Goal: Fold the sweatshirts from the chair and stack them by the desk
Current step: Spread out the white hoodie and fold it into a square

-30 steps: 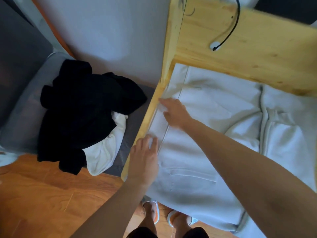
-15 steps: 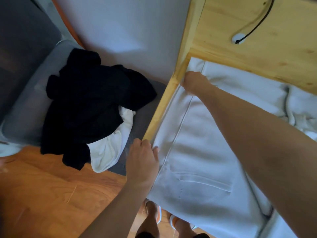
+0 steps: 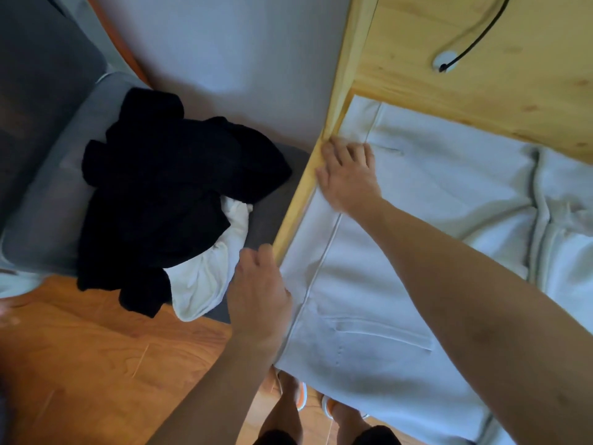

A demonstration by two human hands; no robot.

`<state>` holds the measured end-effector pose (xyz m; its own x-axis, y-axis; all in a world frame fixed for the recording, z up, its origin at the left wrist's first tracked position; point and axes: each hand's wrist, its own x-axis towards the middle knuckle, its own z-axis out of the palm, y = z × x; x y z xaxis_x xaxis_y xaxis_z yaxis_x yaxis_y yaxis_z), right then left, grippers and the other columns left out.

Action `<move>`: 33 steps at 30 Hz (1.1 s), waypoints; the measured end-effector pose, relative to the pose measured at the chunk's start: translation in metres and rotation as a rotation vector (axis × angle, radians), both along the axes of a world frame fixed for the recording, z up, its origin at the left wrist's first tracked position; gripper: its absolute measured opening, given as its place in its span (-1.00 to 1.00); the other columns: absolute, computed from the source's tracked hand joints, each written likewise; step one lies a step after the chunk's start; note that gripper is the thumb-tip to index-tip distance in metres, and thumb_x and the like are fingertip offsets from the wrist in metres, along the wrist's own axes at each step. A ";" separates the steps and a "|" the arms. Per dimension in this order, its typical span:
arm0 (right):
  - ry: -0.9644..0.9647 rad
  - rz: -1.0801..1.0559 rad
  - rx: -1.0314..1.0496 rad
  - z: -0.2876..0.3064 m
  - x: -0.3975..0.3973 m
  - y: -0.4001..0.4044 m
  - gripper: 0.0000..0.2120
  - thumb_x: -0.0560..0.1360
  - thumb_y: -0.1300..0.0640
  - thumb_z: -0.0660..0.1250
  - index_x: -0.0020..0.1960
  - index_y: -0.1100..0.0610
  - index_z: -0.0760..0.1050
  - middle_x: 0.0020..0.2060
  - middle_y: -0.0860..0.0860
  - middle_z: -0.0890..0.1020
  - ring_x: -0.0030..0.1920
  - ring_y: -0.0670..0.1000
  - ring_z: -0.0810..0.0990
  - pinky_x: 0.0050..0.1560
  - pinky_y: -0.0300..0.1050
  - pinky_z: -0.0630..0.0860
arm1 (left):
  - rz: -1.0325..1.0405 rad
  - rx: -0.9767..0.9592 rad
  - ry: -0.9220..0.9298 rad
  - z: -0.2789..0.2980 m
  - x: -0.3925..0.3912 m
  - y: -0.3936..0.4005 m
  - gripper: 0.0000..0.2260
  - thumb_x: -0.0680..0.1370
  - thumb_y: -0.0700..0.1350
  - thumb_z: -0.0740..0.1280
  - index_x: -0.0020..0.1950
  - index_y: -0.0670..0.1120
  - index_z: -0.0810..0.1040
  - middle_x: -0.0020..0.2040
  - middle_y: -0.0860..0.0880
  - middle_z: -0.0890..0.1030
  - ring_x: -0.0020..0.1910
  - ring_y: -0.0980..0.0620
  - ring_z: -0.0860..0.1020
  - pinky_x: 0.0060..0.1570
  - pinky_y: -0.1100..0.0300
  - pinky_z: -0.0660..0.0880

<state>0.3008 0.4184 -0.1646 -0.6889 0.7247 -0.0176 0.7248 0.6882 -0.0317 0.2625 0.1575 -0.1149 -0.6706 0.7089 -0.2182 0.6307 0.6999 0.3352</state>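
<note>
1. A pale grey-white fleece sweatshirt (image 3: 417, 252) is lying spread flat on the light pine desk (image 3: 481, 75), its hem edge running along the desk's left rim and its lower part hanging over the near edge.
2. The right hand (image 3: 348, 175) is lying palm-down on the hem band by the desk rim, fingers straight and spread, pressing the cloth flat and gripping nothing. Half a second ago it was bunched further up, at the garment's far corner; it is now sliding back along the hem, smoothing it.
3. The left hand (image 3: 260, 293) is sitting at the near corner of the desk, fingers loosely curled over the hem. Whether it is pinching the cloth or only resting there, I cannot tell. It is staying roughly where it was a second ago.
4. A heap of black sweatshirts (image 3: 167, 194) with a white one (image 3: 205, 277) beneath is waiting on the grey cushioned chair (image 3: 45, 207), just left of the desk.
5. Judging from this, the garment is squared up and ready for its first fold; the heap has yet to be folded.
</note>
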 end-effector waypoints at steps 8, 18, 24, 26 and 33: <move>0.417 -0.001 -0.317 0.040 0.048 -0.034 -0.51 0.68 0.05 0.15 0.56 0.21 0.26 0.56 0.17 0.24 0.55 0.14 0.20 0.55 -0.10 0.05 | -0.627 0.143 0.140 -0.046 0.008 0.020 -0.52 0.71 0.11 0.08 0.63 0.05 0.26 0.66 -0.09 0.15 0.66 -0.13 0.02 0.56 -0.18 0.12; 0.493 -1.101 -0.252 0.099 0.351 -0.284 -0.78 0.56 0.35 0.26 0.04 0.06 0.54 0.02 0.02 0.53 -0.01 0.10 0.56 -0.03 -0.07 0.41 | -0.537 0.238 0.069 0.000 0.022 -0.008 -0.69 0.59 -0.14 0.29 0.33 -0.08 0.58 0.43 -0.18 0.45 0.45 -0.25 0.34 0.44 -0.20 0.29; 0.980 -1.937 -0.744 0.076 0.441 -0.339 -0.86 0.65 0.20 0.24 0.17 0.22 0.47 -0.08 0.18 0.56 -0.24 0.08 0.62 -0.17 -0.07 0.57 | 0.274 -0.016 -0.881 0.029 0.059 -0.112 -0.87 0.64 -0.10 0.35 -0.03 -0.12 0.62 -0.16 -0.06 0.67 -0.07 -0.13 0.64 0.00 -0.07 0.56; 1.210 -1.962 -0.889 0.068 0.443 -0.337 -0.72 0.65 0.06 0.28 0.28 0.19 0.42 0.08 0.16 0.55 -0.01 0.14 0.62 0.14 0.09 0.55 | 0.577 -0.086 -1.101 0.026 0.063 -0.119 -0.78 0.63 0.02 0.37 0.08 -0.13 0.61 -0.02 -0.10 0.68 0.00 -0.10 0.65 0.04 -0.04 0.57; 1.626 -1.834 -1.084 0.049 0.453 -0.289 -0.31 0.38 -0.04 0.58 0.42 0.10 0.43 0.33 0.06 0.52 0.23 0.08 0.53 0.21 0.06 0.48 | 0.725 0.137 -1.074 0.028 0.057 -0.090 -0.81 0.66 -0.10 0.33 0.24 -0.15 0.52 0.15 -0.16 0.64 -0.05 -0.06 0.63 -0.06 0.07 0.54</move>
